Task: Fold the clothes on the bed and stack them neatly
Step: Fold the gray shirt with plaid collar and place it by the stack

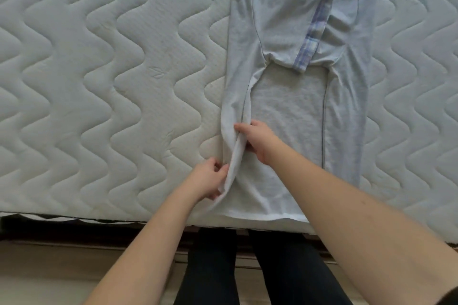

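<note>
Fingers of left hand (207, 179) pinch shirt (287, 111) fold; right hand (257, 141) grips it higher.

Grey shirt (287, 106) on quilted mattress (99, 82)

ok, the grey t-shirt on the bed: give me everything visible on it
The t-shirt is pale grey knit, soft and lightly creased, lying flat lengthwise on the quilted mattress, hem at the near edge, top running out of frame. Both long sides are folded inward; one folded-in sleeve shows a blue-and-white plaid cuff. The right-side flap lies flat. The left-side flap is raised and twisted near the hem: the left hand pinches its edge, and the right hand grips the same fold farther up.
</note>
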The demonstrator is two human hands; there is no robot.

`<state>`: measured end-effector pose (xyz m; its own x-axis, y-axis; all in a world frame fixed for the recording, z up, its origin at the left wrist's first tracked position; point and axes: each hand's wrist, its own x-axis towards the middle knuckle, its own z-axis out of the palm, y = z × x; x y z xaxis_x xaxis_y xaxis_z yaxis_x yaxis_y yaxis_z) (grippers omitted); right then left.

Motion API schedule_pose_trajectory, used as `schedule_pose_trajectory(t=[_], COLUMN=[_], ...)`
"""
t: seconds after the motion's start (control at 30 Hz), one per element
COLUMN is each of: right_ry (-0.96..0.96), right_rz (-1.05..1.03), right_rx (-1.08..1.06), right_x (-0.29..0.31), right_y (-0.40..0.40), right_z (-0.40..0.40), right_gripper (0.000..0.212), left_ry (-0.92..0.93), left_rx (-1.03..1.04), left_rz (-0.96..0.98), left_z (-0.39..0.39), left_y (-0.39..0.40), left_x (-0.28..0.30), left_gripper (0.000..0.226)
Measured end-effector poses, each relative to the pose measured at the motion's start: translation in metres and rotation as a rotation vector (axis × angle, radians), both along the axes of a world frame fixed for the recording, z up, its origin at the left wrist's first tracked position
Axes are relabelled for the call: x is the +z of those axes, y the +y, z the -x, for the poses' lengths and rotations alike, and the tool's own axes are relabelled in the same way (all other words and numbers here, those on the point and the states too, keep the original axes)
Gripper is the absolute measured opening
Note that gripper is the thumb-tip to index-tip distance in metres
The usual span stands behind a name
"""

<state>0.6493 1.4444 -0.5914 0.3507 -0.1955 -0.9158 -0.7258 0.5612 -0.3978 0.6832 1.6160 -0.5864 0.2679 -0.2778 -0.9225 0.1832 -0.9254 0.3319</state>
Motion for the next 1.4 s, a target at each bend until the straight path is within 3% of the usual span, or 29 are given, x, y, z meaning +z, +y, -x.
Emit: schedule_pose_trajectory(t=[0.1, 0.17, 0.27, 0.33, 0.43, 0.6, 0.77, 0.87, 0.97, 1.07, 1.2, 1.3, 1.4], right_ry=[0.028, 0.03, 0.007, 0.014, 0.037, 0.098, 0.019, 0.033, 0.067, 0.06, 0.168, 0.253, 0.271], right_rz=[-0.005, -0.025, 0.021, 0.081, 0.119, 0.211, 0.21, 0.217, 0.311, 0.304, 0.323, 0.504, 0.664], right_rx=[0.028, 0.116, 0.147, 0.212, 0.367, 0.378, 0.481, 0.41, 0.453, 0.56, 0.746, 0.924, 0.842], right_x=[0.001, 0.002, 0.001, 0.001, -0.001, -0.007, -0.009, -0.011, -0.011, -0.011, -0.01, -0.005, 0.001], right_y=[0.005, 0.009, 0.01, 0.008, 0.014, 0.03, 0.047, 0.048, 0.051, 0.058, 0.066, 0.068, 0.05], right_z=[0.016, 0.03, 0.053, 0.068, 0.091, 0.113, 0.138, 0.153, 0.168, 0.177, 0.186, 0.186, 0.162], right_gripper=[0.023, 0.026, 0.013, 0.011, 0.01, 0.024, 0.031, 0.024, 0.034, 0.02, 0.025, 0.04, 0.047], left_ry=[0.145, 0.106, -0.274, -0.46, -0.382, -0.215, -0.087, -0.226, -0.343, -0.216, -0.184, -0.291, -0.465], left_rx=[0.112, 0.12, 0.015, 0.073, 0.195, 0.312, 0.412, 0.298, 0.254, 0.268, 0.111, 0.01, 0.079], left_rz=[0.022, 0.017, -0.001, 0.05, 0.132, 0.153, 0.151, 0.131, 0.105, 0.106, 0.037, -0.038, -0.002], left_z=[0.031, 0.049, 0.056, 0.054, 0.051, 0.057, 0.065, 0.071, 0.078, 0.086, 0.096, 0.098, 0.086], left_y=[0.007, 0.01, 0.017, 0.022, 0.021, 0.015, 0.013, 0.014, 0.018, 0.026, 0.045, 0.051, 0.046], left_x=[0.003, 0.002, -0.004, -0.007, -0.012, -0.023, -0.027, -0.024, -0.02, -0.018, -0.02, -0.016, -0.011], left_gripper=[0.029, 0.023, 0.027, 0.022, 0.031, 0.034, 0.032, 0.023, 0.026, 0.018, 0.026, 0.019, 0.025])
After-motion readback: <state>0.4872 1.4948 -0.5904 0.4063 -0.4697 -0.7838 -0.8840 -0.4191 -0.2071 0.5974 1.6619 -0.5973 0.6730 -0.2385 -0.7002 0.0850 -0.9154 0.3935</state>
